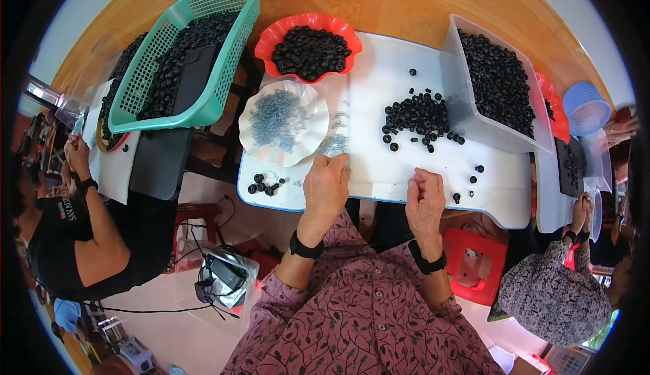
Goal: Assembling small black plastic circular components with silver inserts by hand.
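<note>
Two dishes: red bowl (271, 36) of black rings (310, 51), white plate (254, 145) of clear ones (276, 119).

Bare white board (379, 84) lies open between the clear dish of small clear rings (277, 122) and the loose black ring pile (416, 116); the clear bin (497, 84) walls the right, the red bowl (310, 49) the far edge

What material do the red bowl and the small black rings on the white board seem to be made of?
The red bowl looks like glossy moulded plastic: bright sheen, thin scalloped rim. The black rings look like matte rubber or plastic, dull with no glint; which one cannot be told.
</note>
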Action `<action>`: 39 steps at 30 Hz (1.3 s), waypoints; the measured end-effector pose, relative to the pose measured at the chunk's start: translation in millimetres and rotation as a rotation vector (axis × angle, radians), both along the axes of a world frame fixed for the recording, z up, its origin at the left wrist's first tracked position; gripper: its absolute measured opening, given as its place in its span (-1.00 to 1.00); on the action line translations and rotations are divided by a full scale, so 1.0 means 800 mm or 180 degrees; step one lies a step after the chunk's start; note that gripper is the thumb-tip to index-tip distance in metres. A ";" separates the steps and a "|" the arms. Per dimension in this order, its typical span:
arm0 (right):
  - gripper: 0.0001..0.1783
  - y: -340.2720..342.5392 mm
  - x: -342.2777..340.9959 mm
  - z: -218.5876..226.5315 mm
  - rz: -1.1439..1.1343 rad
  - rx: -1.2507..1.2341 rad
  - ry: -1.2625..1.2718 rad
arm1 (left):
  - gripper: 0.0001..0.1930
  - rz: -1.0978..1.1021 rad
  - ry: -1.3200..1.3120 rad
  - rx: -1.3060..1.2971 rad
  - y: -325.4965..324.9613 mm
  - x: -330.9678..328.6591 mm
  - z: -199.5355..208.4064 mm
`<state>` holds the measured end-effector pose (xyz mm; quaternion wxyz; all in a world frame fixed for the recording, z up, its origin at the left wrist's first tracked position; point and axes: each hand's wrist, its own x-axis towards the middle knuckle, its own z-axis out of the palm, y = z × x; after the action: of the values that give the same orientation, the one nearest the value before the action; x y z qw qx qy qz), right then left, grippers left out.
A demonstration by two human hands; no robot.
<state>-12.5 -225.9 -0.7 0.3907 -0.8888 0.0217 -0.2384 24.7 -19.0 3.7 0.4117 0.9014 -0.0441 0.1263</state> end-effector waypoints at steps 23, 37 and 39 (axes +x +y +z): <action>-0.76 0.012 -0.006 0.009 0.0079 -0.0131 0.0061 | -0.91 0.0150 -0.0294 -0.0378 0.015 -0.011 -0.001; -0.83 0.065 0.004 0.038 0.0609 -0.0203 -0.0230 | -0.90 0.0604 0.0031 -0.1322 0.050 -0.032 -0.011; -0.82 0.083 0.011 0.035 0.0848 -0.0203 -0.0287 | -0.90 0.0602 0.0023 -0.1380 0.050 -0.032 -0.013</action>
<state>-3.3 -159.5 27.2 0.3910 -0.8842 -0.1216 -0.2247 -1.2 21.0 -6.4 0.5821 0.7925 0.0702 0.1677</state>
